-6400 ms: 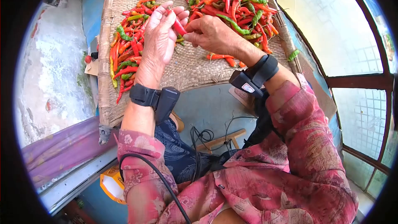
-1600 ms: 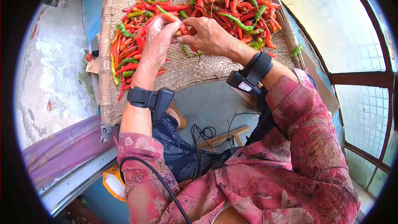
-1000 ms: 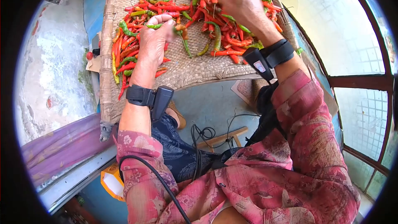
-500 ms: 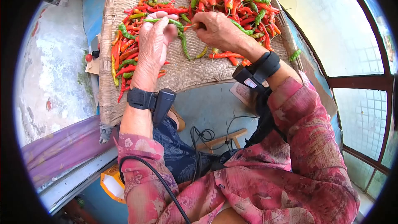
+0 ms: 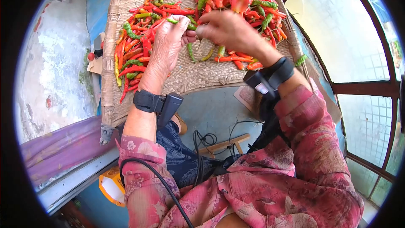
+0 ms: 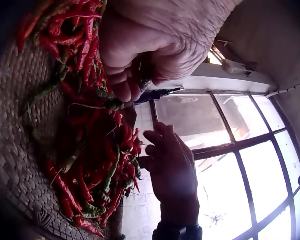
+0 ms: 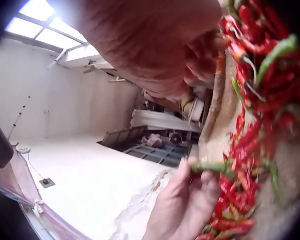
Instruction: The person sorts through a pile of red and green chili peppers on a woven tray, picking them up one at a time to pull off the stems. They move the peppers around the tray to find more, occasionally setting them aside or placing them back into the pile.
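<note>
My left hand point(image 5: 168, 42) pinches a green chili pepper point(image 7: 212, 167) between thumb and fingers, over the middle of a woven tray point(image 5: 202, 74). In the left wrist view, that pepper's stem end pokes out below the left fingers point(image 6: 124, 90). The right hand point(image 5: 228, 31), blurred, is just right of the left fingertips; in the left wrist view its fingers are loosely bent with nothing visible between them. A blurred red chili pepper point(image 5: 239, 1) shows above the right-hand pile of red and green chilies point(image 5: 253, 14). More chilies point(image 5: 135, 52) lie along the tray's left side.
Between the piles, a few single chilies point(image 5: 230, 58) lie on the woven surface. Windows point(image 5: 337, 29) stand on the right, a stained wall point(image 5: 59, 67) on the left. Below the tray are a small wooden stool point(image 5: 223, 144) and black cables point(image 5: 202, 139).
An orange-red pepper that the right hand held half a second ago has left its fingers. The right hand has blurred with motion. The left hand keeps the green chili, moved slightly right.
</note>
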`<state>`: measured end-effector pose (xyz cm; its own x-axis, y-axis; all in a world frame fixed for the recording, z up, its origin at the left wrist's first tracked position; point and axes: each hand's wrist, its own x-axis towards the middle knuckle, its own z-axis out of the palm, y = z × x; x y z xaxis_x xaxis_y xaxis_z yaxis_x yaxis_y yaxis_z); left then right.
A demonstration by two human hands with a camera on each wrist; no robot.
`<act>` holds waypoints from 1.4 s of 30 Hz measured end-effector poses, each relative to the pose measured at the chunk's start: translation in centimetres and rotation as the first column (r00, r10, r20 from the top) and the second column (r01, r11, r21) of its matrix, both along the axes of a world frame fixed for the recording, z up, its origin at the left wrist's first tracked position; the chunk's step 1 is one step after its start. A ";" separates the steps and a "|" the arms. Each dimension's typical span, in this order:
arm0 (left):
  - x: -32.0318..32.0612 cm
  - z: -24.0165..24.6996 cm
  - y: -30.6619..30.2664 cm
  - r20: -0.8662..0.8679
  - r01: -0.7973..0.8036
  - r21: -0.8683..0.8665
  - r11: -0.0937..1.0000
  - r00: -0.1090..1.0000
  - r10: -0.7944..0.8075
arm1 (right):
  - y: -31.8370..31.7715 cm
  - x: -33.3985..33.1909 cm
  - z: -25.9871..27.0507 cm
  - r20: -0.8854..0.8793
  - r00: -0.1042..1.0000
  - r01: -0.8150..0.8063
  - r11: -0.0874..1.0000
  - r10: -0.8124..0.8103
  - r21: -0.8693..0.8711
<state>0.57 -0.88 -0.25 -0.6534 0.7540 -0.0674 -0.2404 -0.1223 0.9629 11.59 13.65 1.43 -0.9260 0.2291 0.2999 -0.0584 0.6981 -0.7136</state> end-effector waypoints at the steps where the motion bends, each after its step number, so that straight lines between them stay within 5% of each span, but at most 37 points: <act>1: 0.2 -0.1 0.2 0.006 0.029 0.041 0.999 1.000 -0.030 | -1.0 0.0 -0.2 0.016 1.000 -0.013 1.000 0.013 0.013; 4: 0.4 -0.1 0.7 0.001 0.048 0.076 0.996 0.999 -0.048 | -1.1 -0.3 -1.1 -0.013 1.000 -0.007 0.995 0.009 0.104; 8: -1.0 -1.0 0.4 -0.146 -0.035 -0.193 0.980 0.989 0.007 | 1.3 -0.1 0.3 -0.082 0.987 0.150 0.967 -0.135 0.208; 9: -1.2 -1.7 0.3 -0.501 -0.106 -0.467 0.878 0.850 -0.164 | 2.0 -0.1 0.8 -0.125 0.978 0.189 0.958 -0.165 0.217; 10: -1.2 -2.2 0.2 -0.705 -0.281 -0.644 0.712 0.580 -0.409 | 2.7 0.0 1.2 -0.168 0.967 0.227 0.947 -0.192 0.227; 12: -0.3 -3.6 0.0 -0.694 -0.272 -0.664 0.697 0.572 -0.438 | 4.0 0.4 2.1 -0.207 0.940 0.316 0.921 -0.271 0.228; 14: 0.3 -5.0 -0.1 -0.807 -0.420 -0.590 0.689 0.301 -0.508 | 4.4 0.9 3.3 -0.214 0.905 0.416 0.872 -0.368 0.256; 16: 0.3 -5.6 0.1 -0.812 -0.430 -0.583 0.690 0.334 -0.478 | 4.6 1.7 3.9 -0.094 0.907 0.418 0.851 -0.410 0.319; 18: 0.2 -5.8 0.3 -0.753 -0.390 -0.622 0.679 0.538 -0.380 | 4.2 1.3 2.9 -0.407 0.823 0.553 0.721 -0.396 0.417; 19: 0.2 -6.0 0.4 -0.754 -0.391 -0.621 0.680 0.536 -0.380 | 3.6 1.1 2.6 -0.311 0.847 0.526 0.764 -0.432 0.373; 21: 0.2 -6.2 0.3 -0.558 -0.260 -0.605 0.752 0.812 -0.168 | 2.2 0.6 1.2 -0.144 0.942 0.333 0.898 -0.304 0.287; 22: 0.9 -5.0 0.3 -0.564 -0.261 -0.607 0.751 0.807 -0.175 | 1.3 0.6 0.6 -0.007 0.980 0.196 0.954 -0.200 0.229; 24: 3.5 -1.4 0.2 -0.275 -0.107 -0.439 0.892 0.961 -0.020 | -0.5 0.7 -0.5 0.133 0.989 0.010 0.931 -0.062 0.365; 26: 4.3 -1.5 -0.2 -0.286 -0.077 -0.375 0.924 0.958 -0.037 | -1.6 0.5 -1.4 0.174 0.984 -0.078 0.976 0.042 0.205; 27: 4.9 -1.6 -0.4 -0.355 -0.085 -0.326 0.941 0.934 -0.039 | -1.9 0.3 -1.7 0.202 0.978 -0.035 0.998 0.046 -0.055; 30: 5.2 -1.1 -0.5 -0.349 -0.071 -0.196 0.978 0.937 -0.002 | -1.9 0.3 -2.1 0.090 0.996 0.047 0.968 -0.025 -0.248; 32: 3.8 0.0 -0.4 -0.360 -0.085 -0.145 0.986 0.933 0.027 | -0.8 0.3 -1.2 0.031 0.993 0.120 0.975 -0.116 -0.185; 34: 0.7 0.9 0.4 -0.705 -0.254 -0.350 0.902 0.705 -0.075 | 0.5 0.4 0.5 -0.073 0.969 0.230 0.969 -0.237 -0.092; 36: -4.2 -0.9 1.4 -0.938 -0.491 -0.341 0.802 0.114 -0.329 | 2.2 0.8 2.1 -0.157 0.927 0.339 0.940 -0.341 -0.044; 40: -9.7 -3.2 5.1 -0.863 -0.471 -0.440 0.765 -0.013 -0.505 | 4.4 1.5 2.7 -0.258 0.837 0.527 0.837 -0.482 0.147; 42: -11.5 -4.0 7.2 -0.697 -0.513 -0.664 0.544 0.162 -0.698 | 4.2 1.5 2.6 -0.248 0.853 0.501 0.855 -0.460 0.135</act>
